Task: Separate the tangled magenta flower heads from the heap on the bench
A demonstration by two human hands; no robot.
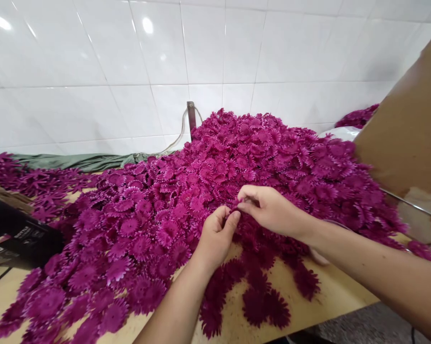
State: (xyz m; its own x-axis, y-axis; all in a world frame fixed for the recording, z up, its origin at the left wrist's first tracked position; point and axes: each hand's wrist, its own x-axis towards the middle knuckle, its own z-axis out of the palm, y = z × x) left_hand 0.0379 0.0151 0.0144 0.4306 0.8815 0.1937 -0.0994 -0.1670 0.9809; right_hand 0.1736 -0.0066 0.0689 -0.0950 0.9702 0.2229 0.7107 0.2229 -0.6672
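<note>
My left hand (218,235) and my right hand (263,208) meet over the front of a large heap of magenta artificial flower heads (218,167). Thumb and fingers of both are pinched together on one small magenta flower piece (234,208), mostly covered by the fingertips. Its exact shape cannot be made out. Below my hands, darker loose flower heads (254,303) lie on the pale yellow tabletop (308,310). More of them spread out to the left of my left forearm.
A black box (22,234) stands at the left edge, by star-shaped magenta pieces (43,181). Green cloth (75,162) runs along the white tiled wall (129,57). A metal bracket (191,119) with a cord rises behind the heap. A large cardboard box (412,134) stands at right.
</note>
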